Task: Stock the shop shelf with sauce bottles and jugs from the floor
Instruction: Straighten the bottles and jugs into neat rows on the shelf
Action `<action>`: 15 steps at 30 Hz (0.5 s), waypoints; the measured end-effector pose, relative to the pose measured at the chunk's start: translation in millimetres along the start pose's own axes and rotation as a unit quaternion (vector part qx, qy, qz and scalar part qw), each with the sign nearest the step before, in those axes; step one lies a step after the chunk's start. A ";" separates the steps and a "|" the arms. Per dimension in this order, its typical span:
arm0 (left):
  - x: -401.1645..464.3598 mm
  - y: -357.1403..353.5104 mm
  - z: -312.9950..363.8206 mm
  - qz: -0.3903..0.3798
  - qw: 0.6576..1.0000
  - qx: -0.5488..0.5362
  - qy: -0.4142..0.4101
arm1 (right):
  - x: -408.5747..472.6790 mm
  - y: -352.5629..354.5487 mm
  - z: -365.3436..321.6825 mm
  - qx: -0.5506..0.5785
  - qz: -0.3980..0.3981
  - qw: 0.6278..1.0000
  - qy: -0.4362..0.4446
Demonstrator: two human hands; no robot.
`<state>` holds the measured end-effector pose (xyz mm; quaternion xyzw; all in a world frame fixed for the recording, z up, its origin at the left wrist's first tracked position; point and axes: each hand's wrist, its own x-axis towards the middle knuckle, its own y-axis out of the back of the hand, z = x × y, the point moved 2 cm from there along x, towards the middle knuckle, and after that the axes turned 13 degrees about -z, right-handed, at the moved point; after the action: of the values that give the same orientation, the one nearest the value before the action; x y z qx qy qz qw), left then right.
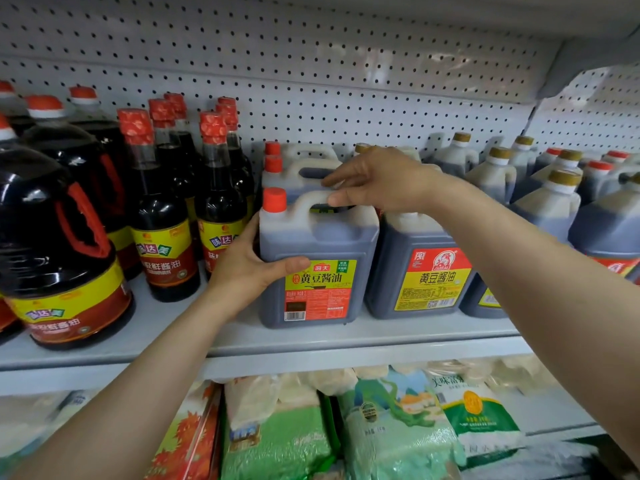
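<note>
— Jug's position and attitude?
— The soy sauce jug (317, 261) stood upright on the shelf (381, 336), label facing out, red cap at its left.
— Hands?
— Left hand (249, 268) gripped its left side; right hand (377, 181) pinched the handle.

1. Jugs behind the front red-capped jug (317, 258): I see only caps and shoulders.
2. Round jug (59, 258), far left: cut by the frame edge.
3. Jug handle (317, 199): partly covered by my right hand (381, 181).
4. Rice bags (398, 427), lower shelf: print blurred.
</note>
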<state>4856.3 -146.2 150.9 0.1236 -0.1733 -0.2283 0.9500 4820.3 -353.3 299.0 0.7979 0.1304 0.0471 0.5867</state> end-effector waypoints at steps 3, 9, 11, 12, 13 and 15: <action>-0.2 0.0 0.3 0.000 1.000 0.000 0.005 | -19.0 17.9 13.9 -0.026 -0.018 0.999 -0.023; 0.8 1.7 -4.2 -0.003 1.000 -0.003 0.016 | -39.7 18.0 50.4 -0.073 -0.070 0.990 -0.095; 0.5 1.3 -4.6 -0.002 1.000 -0.004 0.016 | -41.5 12.7 58.0 -0.093 -0.072 0.986 -0.116; 0.6 1.5 -5.5 0.000 1.000 -0.004 0.017 | -42.1 10.9 61.0 -0.082 -0.069 0.987 -0.118; 0.6 1.3 -5.3 0.002 1.000 -0.004 0.018 | -42.6 9.7 63.3 -0.070 -0.064 0.989 -0.114; 0.3 1.0 -4.3 0.004 1.000 -0.005 0.020 | -42.3 8.4 66.5 -0.063 -0.054 0.991 -0.104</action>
<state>4858.6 -144.8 147.4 0.1227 -0.1538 -0.2227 0.9548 4796.1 -428.3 289.8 0.7520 0.1078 -0.0597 0.6476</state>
